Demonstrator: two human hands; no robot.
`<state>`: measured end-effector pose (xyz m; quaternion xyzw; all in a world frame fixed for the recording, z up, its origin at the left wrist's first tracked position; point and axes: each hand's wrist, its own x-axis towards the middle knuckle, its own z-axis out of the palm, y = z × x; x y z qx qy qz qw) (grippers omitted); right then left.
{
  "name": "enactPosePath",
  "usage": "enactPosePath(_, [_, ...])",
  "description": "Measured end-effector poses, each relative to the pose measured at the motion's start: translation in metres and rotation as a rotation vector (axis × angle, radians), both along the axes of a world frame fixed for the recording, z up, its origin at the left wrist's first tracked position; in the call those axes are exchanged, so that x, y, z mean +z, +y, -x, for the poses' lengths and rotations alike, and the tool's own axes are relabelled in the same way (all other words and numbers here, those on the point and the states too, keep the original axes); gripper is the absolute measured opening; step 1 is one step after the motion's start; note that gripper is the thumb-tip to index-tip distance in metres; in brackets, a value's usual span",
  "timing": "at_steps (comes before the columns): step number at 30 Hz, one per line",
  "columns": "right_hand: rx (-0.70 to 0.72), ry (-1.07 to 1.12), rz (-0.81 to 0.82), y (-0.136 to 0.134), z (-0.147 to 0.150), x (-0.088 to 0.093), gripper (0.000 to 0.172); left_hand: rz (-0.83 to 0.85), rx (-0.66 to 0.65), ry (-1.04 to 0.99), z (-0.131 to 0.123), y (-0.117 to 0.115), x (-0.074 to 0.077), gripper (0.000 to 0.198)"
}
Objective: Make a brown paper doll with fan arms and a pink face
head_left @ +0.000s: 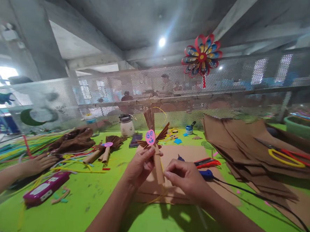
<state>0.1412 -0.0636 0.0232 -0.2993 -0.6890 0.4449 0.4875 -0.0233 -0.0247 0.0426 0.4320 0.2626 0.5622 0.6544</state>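
My left hand point(141, 164) is closed around a brown paper figure point(159, 167) made of a rolled tube with pleated paper fans. A pink oval point(150, 137) with blue marks sits on its front. Beside the tube's lower end, my right hand point(186, 175) makes a pinch on what looks like a thin yellow cord point(162, 162) running along the tube; its fingertips partly hide the cord. Behind my right hand lies a blue glue gun point(206, 174) with a black cable, near a red-handled tool point(207, 163). Brown cardboard point(150, 196) is under both hands.
Another person's hand point(40, 163) rests at left by colourful cords point(8, 156). A purple box point(47, 188) and a second paper figure point(107, 150) lie nearby. Stacked brown paper point(237, 149) with scissors point(286, 159) is at right; a jar point(126, 125) stands behind.
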Motion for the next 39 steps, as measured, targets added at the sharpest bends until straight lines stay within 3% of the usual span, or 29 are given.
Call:
enactPosePath(9, [0.029, -0.092, -0.054, -0.006, -0.006, 0.006, 0.015, 0.023, 0.039, -0.035, 0.003, 0.001, 0.0, 0.017])
enactPosePath(17, [0.047, 0.084, 0.333, 0.008, -0.009, -0.002, 0.023, 0.032, 0.063, -0.084, 0.003, 0.0, 0.002, 0.017])
enactPosePath(22, [-0.132, 0.007, 0.143, 0.013, -0.011, -0.008, 0.022, 0.019, 0.041, -0.101, 0.001, -0.002, 0.003, 0.014])
enactPosePath(28, [-0.157, -0.242, -0.187, 0.013, -0.01, -0.01, 0.026, 0.016, 0.032, -0.108, 0.001, -0.004, 0.004, 0.017])
enactPosePath(31, [-0.06, -0.28, -0.104, 0.009, -0.009, -0.006, 0.027, 0.013, 0.002, -0.097, 0.001, -0.005, 0.005, 0.017])
enactPosePath(35, [0.141, -0.214, 0.036, 0.003, -0.008, -0.001, 0.014, 0.013, 0.015, -0.082, 0.003, -0.005, 0.006, 0.017])
enactPosePath(39, [0.17, -0.154, -0.005, 0.002, -0.01, 0.003, 0.021, 0.012, 0.081, -0.07, 0.006, -0.002, 0.006, 0.013])
